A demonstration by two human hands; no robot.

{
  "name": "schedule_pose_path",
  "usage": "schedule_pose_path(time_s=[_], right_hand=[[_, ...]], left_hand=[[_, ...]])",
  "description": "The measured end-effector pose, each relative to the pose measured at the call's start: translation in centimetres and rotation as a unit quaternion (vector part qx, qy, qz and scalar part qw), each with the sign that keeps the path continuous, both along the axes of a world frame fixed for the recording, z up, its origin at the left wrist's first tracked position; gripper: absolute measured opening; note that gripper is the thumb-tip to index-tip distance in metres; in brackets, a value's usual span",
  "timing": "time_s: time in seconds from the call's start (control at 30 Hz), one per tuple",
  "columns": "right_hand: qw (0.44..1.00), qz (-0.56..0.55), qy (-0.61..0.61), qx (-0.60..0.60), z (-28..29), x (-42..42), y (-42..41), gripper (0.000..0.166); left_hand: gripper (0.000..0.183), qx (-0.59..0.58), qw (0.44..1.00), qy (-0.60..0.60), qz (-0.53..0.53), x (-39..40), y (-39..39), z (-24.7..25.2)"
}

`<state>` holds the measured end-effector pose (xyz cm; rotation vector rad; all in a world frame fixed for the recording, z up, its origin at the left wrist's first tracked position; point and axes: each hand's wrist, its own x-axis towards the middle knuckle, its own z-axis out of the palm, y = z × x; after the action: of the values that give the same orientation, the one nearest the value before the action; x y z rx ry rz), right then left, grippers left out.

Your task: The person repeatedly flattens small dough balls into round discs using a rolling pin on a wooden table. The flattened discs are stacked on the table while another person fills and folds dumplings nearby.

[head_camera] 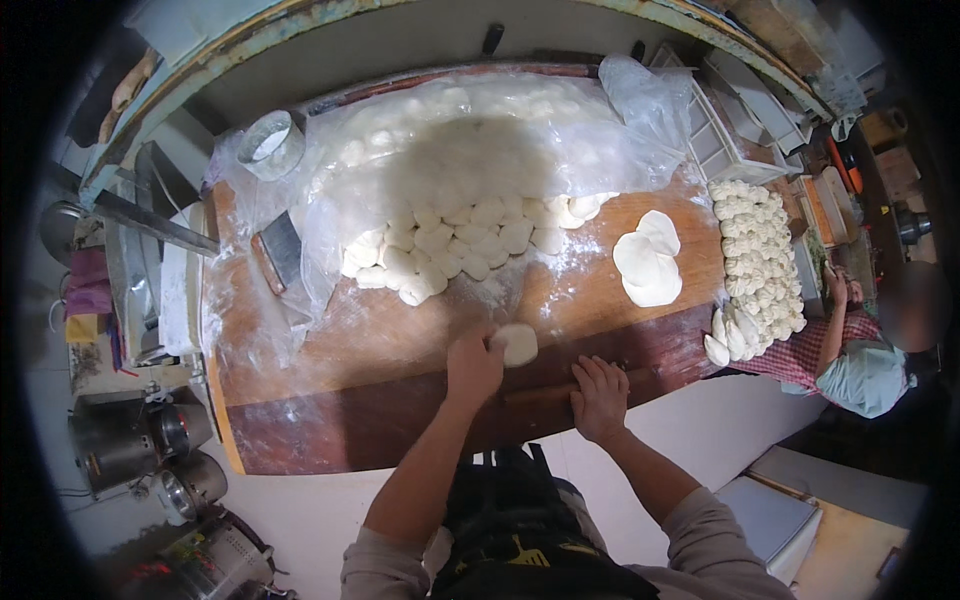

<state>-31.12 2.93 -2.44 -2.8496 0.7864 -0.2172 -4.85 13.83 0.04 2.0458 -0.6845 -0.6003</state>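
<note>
My left hand [476, 362] holds the edge of a small flattened piece of dough [517, 345] on the wooden worktable [315, 375]. To its right, my right hand [601, 397] rests on a wooden rolling pin [544, 394] near the table's front edge, fingers spread over it. Beyond my hands lies a heap of dough pieces [472, 238], partly under a clear plastic sheet [585, 150]. Several overlapping rolled dough rounds [649, 262] lie right of the heap. Flour dusts the wood.
A metal tub of flour [271, 145] and a dough scraper [281, 253] are at the left. Rows of pleated buns [757, 262] line the right end, beside a co-worker [847, 352]. Metal pots [116, 442] stand at lower left. A metal frame [247, 30] arches over the far side.
</note>
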Motion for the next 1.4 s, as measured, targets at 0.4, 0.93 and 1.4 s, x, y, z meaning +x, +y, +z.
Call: schedule_pose_path(time_s=[0.4,0.93,1.4], right_hand=[[0.997,0.01,-0.065,0.042,0.4,0.7,-0.1,0.048],[0.992,-0.057,-0.03,0.111,1.1,2.5,-2.3,0.054],[0.994,-0.075,0.019,0.081,1.6,0.8,1.9,0.055]], left_hand=[[0.028,0.1,0.975,-0.108,-0.169,-3.9,-12.0,-3.6],[0.031,0.103,0.98,-0.008,-0.169,-4.9,-4.4,-1.5],[0.017,0.034,0.995,0.085,-0.047,-5.0,0.2,-2.0]])
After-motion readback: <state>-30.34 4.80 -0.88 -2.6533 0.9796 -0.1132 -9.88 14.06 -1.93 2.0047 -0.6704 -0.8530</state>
